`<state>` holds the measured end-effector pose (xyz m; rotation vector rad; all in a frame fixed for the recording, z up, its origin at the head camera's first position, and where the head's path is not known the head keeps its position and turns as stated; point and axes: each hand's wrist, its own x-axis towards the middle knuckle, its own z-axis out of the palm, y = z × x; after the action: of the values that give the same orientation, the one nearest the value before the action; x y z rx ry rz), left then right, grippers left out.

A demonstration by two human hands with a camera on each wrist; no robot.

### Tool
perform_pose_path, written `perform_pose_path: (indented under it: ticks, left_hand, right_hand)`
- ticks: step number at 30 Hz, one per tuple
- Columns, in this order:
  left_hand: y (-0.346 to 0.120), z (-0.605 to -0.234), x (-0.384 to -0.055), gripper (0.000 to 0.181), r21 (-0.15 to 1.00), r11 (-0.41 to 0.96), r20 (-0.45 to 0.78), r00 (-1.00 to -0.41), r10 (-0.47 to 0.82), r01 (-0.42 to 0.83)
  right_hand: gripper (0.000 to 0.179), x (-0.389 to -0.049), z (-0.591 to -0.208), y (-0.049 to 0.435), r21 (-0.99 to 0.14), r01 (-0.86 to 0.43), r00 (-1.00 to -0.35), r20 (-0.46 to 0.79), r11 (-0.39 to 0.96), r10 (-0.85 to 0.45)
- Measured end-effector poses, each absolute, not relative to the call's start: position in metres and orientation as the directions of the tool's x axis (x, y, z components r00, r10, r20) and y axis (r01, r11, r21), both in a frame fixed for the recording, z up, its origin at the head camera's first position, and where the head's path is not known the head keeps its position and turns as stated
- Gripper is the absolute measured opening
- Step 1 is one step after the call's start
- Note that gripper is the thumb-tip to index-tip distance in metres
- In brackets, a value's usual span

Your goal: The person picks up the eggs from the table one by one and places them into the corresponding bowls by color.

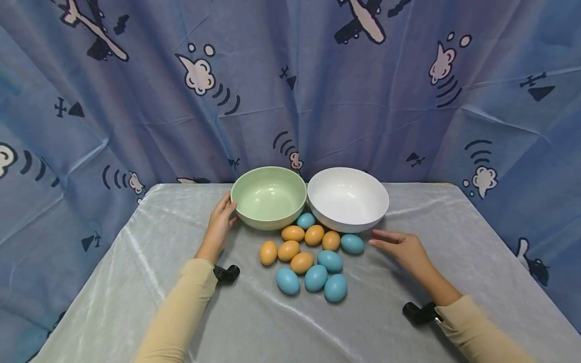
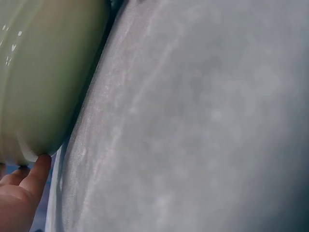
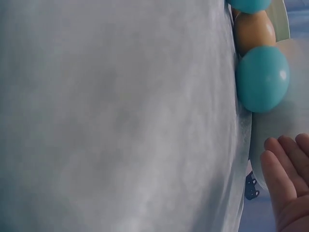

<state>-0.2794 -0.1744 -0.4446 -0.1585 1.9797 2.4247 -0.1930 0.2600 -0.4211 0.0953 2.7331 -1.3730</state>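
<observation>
The fingertips of my left hand rest against the outer left side of a light green bowl; the left wrist view shows the fingers touching its wall. A white bowl stands just right of the green one. My right hand, fingers extended and holding nothing, hovers by the white bowl's lower right edge. Nearest to it lies a blue egg. Several more blue eggs and several orange eggs lie loosely grouped in front of the bowls.
Pale grey cloth covers the table. A blue curtain printed with planes and clouds hangs behind the table's far edge. Black wrist devices are worn on both forearms, over beige sleeves.
</observation>
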Motion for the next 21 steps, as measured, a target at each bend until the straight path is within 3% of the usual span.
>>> perform_pose_path:
  ticks: [21]
  left_hand:
    - [-0.165, -0.458, -0.278, 0.059, 0.925, -0.38, -0.06, -0.993, -0.106, -0.016]
  right_hand:
    - [0.058, -0.195, -0.427, 0.244, -0.819, 0.097, -0.993, -0.121, 0.566, -0.005]
